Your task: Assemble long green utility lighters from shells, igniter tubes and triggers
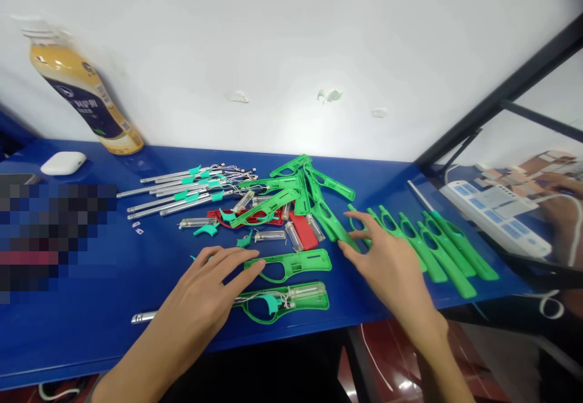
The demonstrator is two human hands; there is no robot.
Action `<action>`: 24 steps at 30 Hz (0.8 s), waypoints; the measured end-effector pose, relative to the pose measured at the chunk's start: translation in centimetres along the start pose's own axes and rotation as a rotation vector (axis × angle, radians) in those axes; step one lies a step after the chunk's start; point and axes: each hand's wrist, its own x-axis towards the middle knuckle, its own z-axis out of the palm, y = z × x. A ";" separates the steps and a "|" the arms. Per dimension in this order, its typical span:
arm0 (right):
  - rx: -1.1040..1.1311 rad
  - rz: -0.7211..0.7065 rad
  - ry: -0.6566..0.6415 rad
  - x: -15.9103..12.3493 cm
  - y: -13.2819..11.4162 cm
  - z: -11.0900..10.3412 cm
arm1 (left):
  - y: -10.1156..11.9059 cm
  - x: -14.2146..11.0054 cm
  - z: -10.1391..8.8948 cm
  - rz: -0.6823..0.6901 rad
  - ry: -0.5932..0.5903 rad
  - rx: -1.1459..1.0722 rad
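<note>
My left hand [212, 284] is stretched out, its fingertips over the left end of a green half shell of a stick lighter [314, 261]. Below that shell lies another green half [319, 303], fitted with a clear fuel tank [307, 292], white wires and a teal trigger [272, 303]. A metal lighter tube [143, 317] sticks out left, passing partly behind my left hand. Thumb and fingers apart, my right hand [387, 254] hovers by the lower end of a green shell [328, 221] in the heap. Whether its thumb touches that shell, I cannot tell.
Metal tubes with teal triggers [182, 190] lie at back left. Loose tanks [271, 235] and red shells [306, 231] are in the middle. Closed green lighters [449, 251] lie right, near a power strip [496, 215]. A bottle [86, 93] and white case [64, 163] stand left.
</note>
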 end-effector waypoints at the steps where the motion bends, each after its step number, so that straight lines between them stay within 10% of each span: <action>1: 0.074 0.017 -0.004 0.1 0.6 -0.5 | 0.0 -0.1 -0.2 0.002 0.001 -0.003; 11: 1.348 0.344 -0.285 -2.7 4.0 -2.4 | 1.4 0.2 -1.6 -0.054 0.111 -0.083; 20: 1.368 0.272 -0.450 -4.2 1.9 -1.5 | 1.9 0.0 -1.9 -0.074 0.113 -0.103; 24: 0.920 0.013 -0.445 -4.7 0.5 -2.2 | 2.8 -0.4 -2.6 -0.252 0.240 -0.131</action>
